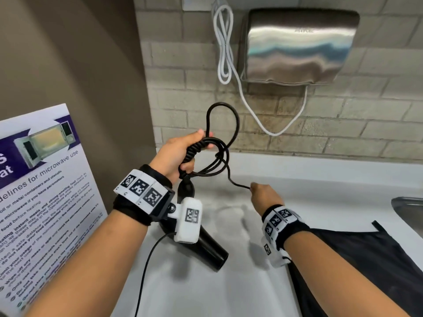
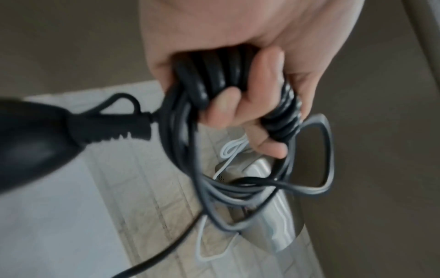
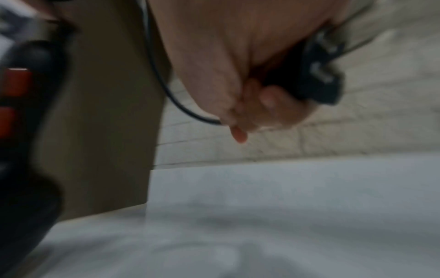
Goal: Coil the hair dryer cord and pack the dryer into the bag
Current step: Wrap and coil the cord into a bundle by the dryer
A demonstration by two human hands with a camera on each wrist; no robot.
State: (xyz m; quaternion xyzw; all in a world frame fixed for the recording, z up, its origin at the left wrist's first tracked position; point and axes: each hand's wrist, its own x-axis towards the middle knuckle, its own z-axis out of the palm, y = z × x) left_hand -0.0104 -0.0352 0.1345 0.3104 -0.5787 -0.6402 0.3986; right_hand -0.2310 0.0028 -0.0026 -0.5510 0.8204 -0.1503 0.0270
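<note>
My left hand grips a bundle of coiled black cord above the white counter; one loop stands up above the fist. The black hair dryer hangs below that hand from its cord, nozzle toward me. In the left wrist view my fingers curl round several cord loops, with the dryer's handle end at left. My right hand holds the cord's free end; the right wrist view shows its fingers curled round the black plug. A black bag lies flat under my right forearm.
A steel hand dryer with a white cable hangs on the brick wall behind. A microwave guideline poster leans at left. A sink edge shows at the far right. A thin black wire runs from my left wrist camera.
</note>
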